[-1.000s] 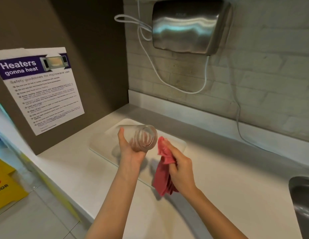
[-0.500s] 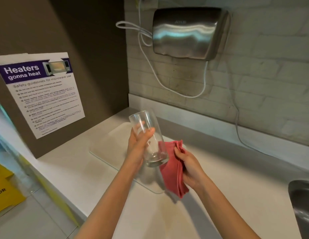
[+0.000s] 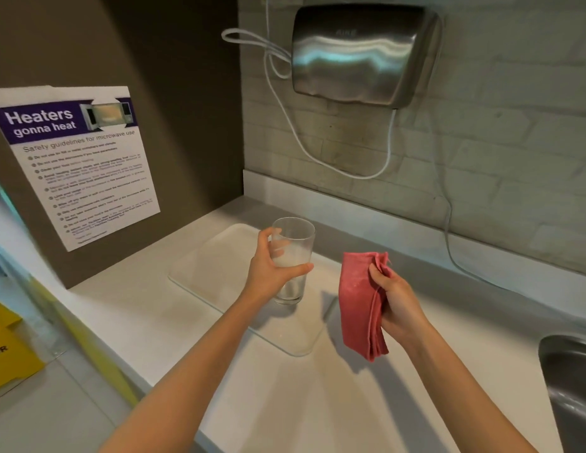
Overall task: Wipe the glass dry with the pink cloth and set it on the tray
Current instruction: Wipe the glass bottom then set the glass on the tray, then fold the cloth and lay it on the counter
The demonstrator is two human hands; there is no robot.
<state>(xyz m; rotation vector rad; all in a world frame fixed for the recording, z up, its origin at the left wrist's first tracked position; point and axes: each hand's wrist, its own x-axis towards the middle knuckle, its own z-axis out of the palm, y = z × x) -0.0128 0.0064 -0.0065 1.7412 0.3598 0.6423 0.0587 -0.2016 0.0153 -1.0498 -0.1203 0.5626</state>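
A clear drinking glass stands upright, mouth up, with its base on or just above the white tray that lies on the counter. My left hand is wrapped around the glass's lower half from the left. The folded pink cloth hangs from my right hand, held to the right of the glass and clear of it, over the tray's right end.
A steel hand dryer with a looping white cable hangs on the brick wall behind. A steel sink edge is at the right. A microwave safety poster is on the left panel. The counter's front edge drops to the floor at left, by a yellow sign.
The glass went from lying sideways in my left hand to upright, then down onto the tray. My right hand drew the pink cloth away from the glass, to the right.
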